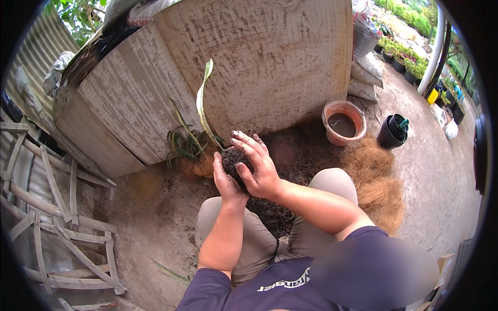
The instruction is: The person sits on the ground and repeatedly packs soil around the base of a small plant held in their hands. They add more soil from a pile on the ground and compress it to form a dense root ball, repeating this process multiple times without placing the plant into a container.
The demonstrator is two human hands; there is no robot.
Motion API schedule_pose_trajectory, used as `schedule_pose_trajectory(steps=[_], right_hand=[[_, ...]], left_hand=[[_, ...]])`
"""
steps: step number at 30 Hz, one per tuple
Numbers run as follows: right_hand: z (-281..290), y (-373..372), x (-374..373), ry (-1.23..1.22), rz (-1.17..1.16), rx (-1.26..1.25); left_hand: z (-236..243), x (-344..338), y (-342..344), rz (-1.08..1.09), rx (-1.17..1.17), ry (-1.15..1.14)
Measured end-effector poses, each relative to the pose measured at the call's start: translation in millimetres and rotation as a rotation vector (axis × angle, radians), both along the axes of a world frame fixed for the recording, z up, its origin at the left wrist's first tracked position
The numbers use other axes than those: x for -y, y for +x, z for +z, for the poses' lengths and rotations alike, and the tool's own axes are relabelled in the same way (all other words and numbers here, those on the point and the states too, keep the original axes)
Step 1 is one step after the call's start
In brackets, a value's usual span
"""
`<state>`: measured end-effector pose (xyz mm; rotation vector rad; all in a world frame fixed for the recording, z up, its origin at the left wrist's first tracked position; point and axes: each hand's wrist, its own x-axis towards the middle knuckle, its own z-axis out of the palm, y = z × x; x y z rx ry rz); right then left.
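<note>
Using the soil ball as the centre of the dial, the work stands as follows. The dark soil ball [236, 163] is held clear of the ground, forward of the person's knees, with a tall, pale-edged leaf [202, 103] rising from it toward 11 o'clock; where leaf and soil join is partly masked, and roots cannot be made out. The left hand [228, 179] is cupped against the ball from 9 round to 6 o'clock and appears to bear it from below. The right hand [258, 166] is curved over the 1 to 4 o'clock side, its fingers lying across the top. Both hands are thus clamped on the ball together, with soil on the fingers. The step in hand is judged to be compacting the soil around the plant's base. The next move calls for even pressure from both palms, the lower palm supporting the load and the leaf left free of any side force; uneven squeezing could crack the ball. Loose dark soil [306, 150] lies toward 2 to 3 o'clock, and a heap of brown fibre [378, 194] just past 3. A reddish bucket [338, 138] of muddy liquid stands at 2 o'clock, with black pots [388, 137] beyond it. A low leafy plant [179, 145] sits toward 10 o'clock, near the wooden panel [259, 67].
</note>
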<state>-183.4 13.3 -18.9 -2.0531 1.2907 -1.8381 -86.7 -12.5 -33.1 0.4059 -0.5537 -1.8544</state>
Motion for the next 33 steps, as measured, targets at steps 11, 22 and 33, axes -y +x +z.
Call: schedule_pose_trajectory(steps=[11, 22, 33], right_hand=[[-16.4, 5.0, 2.1, -0.013, 0.073, 0.043], [-4.8, 3.6, 8.1, 0.101, 0.145, 0.106], [-5.2, -0.4, 7.4, 0.088, 0.103, 0.288]], left_hand=[[-10.8, -5.2, -1.7, 0.106, 0.052, 0.001], [6.2, 2.9, 2.0, 0.053, -0.069, 0.188], [15.7, 6.4, 15.3, 0.002, -0.128, 0.167]])
